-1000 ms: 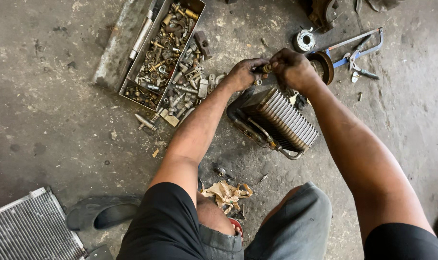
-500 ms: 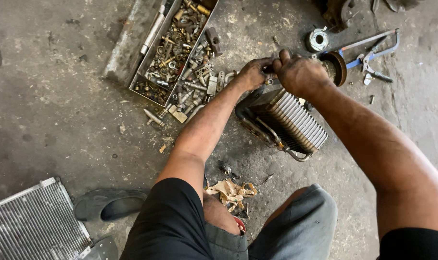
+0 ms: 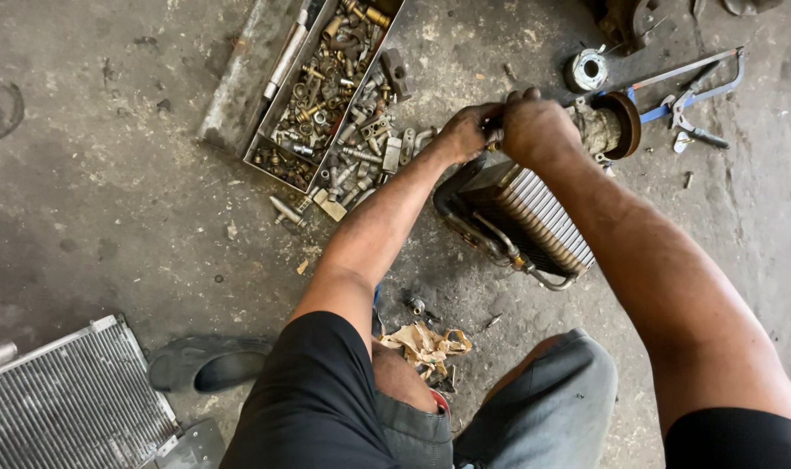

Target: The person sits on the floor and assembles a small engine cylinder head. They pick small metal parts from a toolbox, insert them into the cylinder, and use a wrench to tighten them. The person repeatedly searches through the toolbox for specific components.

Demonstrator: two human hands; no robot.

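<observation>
A person crouches over a stained concrete floor [image 3: 109, 200], seen from above, both bare forearms reaching forward. The two hands meet at the far upper end of a finned metal evaporator core [image 3: 534, 221], a boxy block of thin silver fins with dark bent pipes running along its near edge. The core lies tilted on the floor just beyond the person's knees.

The left hand [image 3: 465, 132] has its fingers curled closed around a small dark part at the top of the core; what exactly it grips is hidden by the hand. The right hand [image 3: 539, 130] sits touching the left, fingers folded down over the same spot, knuckles toward the camera; whether it grips a tool or the fitting itself cannot be told.

Left of the core, a long metal tray [image 3: 278, 108] holds a jumble of brass and steel fittings [image 3: 326, 95], with more spilled on the floor beside it. Just beyond the core, behind the right hand, lies a rusty round pulley part [image 3: 617, 122], and farther beyond that a small silver ring bearing [image 3: 586, 69] and a blue-framed hacksaw [image 3: 695, 87]. Nearer than the core, between the person's knees, is a crumpled tan rag [image 3: 426, 343]. Far to the near left of the core lie a dark sandal [image 3: 208, 365] and a flat finned radiator panel [image 3: 65, 408].
</observation>
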